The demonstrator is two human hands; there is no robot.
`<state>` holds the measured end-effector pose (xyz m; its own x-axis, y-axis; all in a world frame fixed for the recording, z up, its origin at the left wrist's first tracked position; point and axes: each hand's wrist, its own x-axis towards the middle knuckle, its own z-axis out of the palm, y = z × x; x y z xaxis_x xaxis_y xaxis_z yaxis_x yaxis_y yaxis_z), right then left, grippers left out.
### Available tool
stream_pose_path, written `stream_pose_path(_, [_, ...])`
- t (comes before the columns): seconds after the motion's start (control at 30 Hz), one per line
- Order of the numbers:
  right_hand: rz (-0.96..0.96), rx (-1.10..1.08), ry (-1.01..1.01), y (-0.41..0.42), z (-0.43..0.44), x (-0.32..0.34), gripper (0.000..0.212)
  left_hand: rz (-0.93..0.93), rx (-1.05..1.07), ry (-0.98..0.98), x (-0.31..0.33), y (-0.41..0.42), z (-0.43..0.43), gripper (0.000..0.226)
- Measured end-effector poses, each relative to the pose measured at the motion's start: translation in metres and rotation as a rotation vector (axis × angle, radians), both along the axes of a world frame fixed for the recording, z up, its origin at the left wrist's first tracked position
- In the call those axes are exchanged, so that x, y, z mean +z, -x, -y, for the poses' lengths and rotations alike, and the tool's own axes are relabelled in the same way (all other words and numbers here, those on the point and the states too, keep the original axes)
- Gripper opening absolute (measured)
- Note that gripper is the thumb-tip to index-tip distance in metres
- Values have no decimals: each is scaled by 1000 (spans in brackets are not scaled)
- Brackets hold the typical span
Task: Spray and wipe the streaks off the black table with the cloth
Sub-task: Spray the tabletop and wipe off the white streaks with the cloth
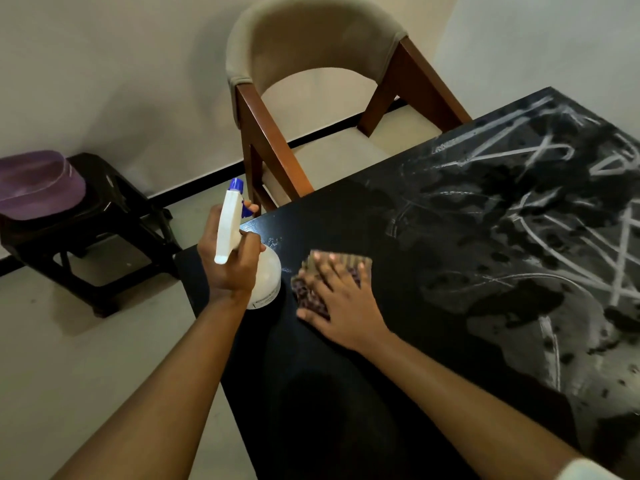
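**A:** Your left grip (pixel 230 268) is wrapping round the neck of the spray bottle (pixel 272 271), with one finger curling over the blue trigger (pixel 246 208).

**B:** And the blue nozzle (pixel 236 184) is pointing up and away from you, toward the chair (pixel 311 39). You're holding that bottle over the near left corner of the table (pixel 381 230). Whether its base is touching the top, I cannot tell.

**A:** Now your right grip (pixel 337 306). It's lying open and flat, fingers spread straight, pressing down on the cloth (pixel 349 263).

**B:** That cloth is sitting folded on the table, just beside the bottle, brownish with a dark pattern. Its far edge is peeking out past your fingertips.

**A:** Around it the black top is showing plain and dark. Out to your right, though, you're looking at the streaks (pixel 620 258), pale crossing lines and loops over a greyish film.

**B:** Dark blotches are breaking up that film too, and the whole streaked area is lying well apart from the cloth.

**A:** Beyond the table, the chair is standing at the far edge, beige back and brown wooden legs.

**B:** Off to your left a dark stool (pixel 104 216) is standing on the pale floor (pixel 86 375), carrying a purple basin (pixel 38 185).
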<state>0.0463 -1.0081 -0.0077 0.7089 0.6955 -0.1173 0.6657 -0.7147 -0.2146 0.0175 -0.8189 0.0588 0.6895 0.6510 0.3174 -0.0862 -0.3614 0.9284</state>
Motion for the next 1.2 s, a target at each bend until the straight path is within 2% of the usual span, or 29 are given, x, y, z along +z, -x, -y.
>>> stream_pose_path(0.13, [17, 78, 28, -6, 9, -1, 71, -2, 8, 12, 1, 0, 1, 62])
stream_pose_path(0.3, [34, -222, -2, -95, -7, -3, 71, -9, 33, 33, -3, 1, -1, 64])
stream_pose_path(0.4, [16, -318, -5, -112, -6, -1, 70, -23, 39, 29, -3, 3, 1, 65])
stream_pose_path(0.5, [19, -303, -41, -67, 7, 1, 70, -32, 31, 36, 0, 5, 4, 64])
stream_pose_path(0.67, [-2, -96, -56, 61, 60, -1, 73, -10, 0, 57, 11, 6, 11, 53])
stream_pose_path(0.73, [-36, -33, -51, 88, 76, -5, 72, -31, 0, 81, 16, 6, 13, 51])
stream_pose_path(0.87, [-18, 14, -27, 72, 81, -2, 73, -88, -26, 98, 29, 16, 16, 48])
stream_pose_path(0.93, [10, -46, -20, 46, 75, -2, 76, -84, -46, 74, 41, 30, 25, 44])
stream_pose_path(1.03, [31, -179, 31, 15, 70, 1, 74, -70, -80, 116, 60, 58, 49, 52])
stream_pose_path(1.2, [-15, -184, -15, 64, 90, 4, 74, -108, -84, 210, 63, 103, 89, 39])
